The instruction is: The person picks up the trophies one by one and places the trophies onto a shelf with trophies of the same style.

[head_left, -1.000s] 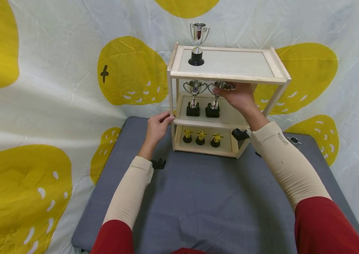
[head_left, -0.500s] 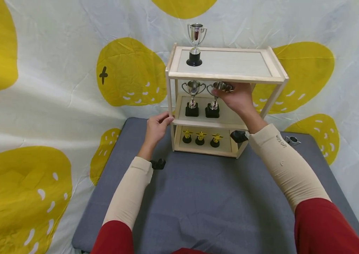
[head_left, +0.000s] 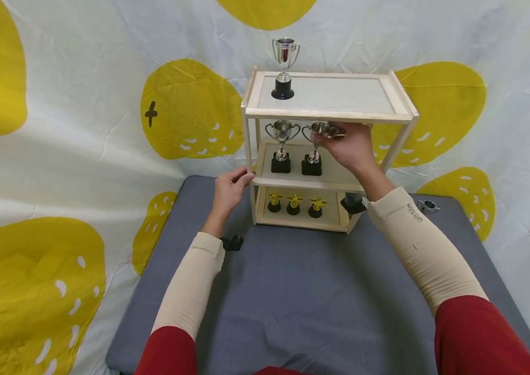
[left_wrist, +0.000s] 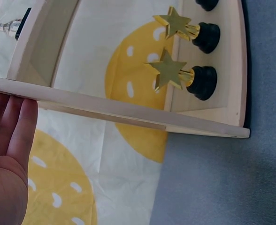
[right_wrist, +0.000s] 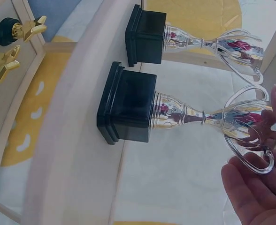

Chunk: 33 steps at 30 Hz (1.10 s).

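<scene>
Grey table [head_left: 302, 291], wooden shelf [head_left: 340, 95], silver cups [head_left: 281, 162] above gold stars [head_left: 294, 203], right grip [head_left: 351, 147] pinching one cup [right_wrist: 175, 110], left grip [head_left: 229, 191] pinching post [head_left: 248, 140]

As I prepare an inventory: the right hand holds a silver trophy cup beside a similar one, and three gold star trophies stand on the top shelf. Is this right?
Not quite; the shelf is wrong. The three gold star trophies stand on the bottom shelf, as the head view shows. The right hand does hold a silver trophy cup beside a similar one.
</scene>
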{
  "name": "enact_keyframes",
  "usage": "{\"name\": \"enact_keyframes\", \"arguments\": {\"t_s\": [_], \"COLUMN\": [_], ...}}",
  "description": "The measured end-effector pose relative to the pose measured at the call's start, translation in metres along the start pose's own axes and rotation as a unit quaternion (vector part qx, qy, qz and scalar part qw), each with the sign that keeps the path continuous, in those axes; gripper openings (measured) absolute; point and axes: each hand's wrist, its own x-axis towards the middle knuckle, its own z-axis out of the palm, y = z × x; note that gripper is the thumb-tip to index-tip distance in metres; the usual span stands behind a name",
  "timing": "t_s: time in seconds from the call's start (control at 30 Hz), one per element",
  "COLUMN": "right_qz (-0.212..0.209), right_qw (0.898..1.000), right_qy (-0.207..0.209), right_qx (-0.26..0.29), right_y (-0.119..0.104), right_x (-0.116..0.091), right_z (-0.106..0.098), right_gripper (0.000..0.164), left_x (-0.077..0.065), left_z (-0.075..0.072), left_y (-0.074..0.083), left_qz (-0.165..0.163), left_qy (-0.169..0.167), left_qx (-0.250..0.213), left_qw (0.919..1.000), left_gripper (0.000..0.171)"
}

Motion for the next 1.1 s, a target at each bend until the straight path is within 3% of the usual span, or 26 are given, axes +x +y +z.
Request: {"name": "enact_keyframes", "arguments": {"t_s": [0.33,0.57,0.87,1.1], "right_qz": [0.083,0.08,0.077,0.055], "right_qw": [0.997,0.996,0.995,0.993], "right_qy": [0.005,0.021,0.03,0.036], "right_qx": [-0.01,0.018,0.061,0.099], "right_y": [0.011,0.018,0.025,0.035], "right_x": [-0.031,-0.059,-0.093,-0.117], "right_z": [-0.02,-0.031,-0.043,-0.051], "right_gripper": [0.059,0.052,0.05,0.047], "left_x": [-0.003,-0.005,-0.002,-0.003], "left_z": [0.002,0.004,0.007,0.005], "left_y": [0.001,0.004,0.004,0.006], "left_qz": [-0.015,-0.024,-0.003,-0.02], "left_qy": [-0.009,-0.006,-0.004,-0.009], "left_qx": [-0.018,-0.044,-0.042,-0.046], "left_qw": [0.9997,0.9987,0.9991,0.9987], "left_gripper": [0.043,0.042,0.041,0.037]}}
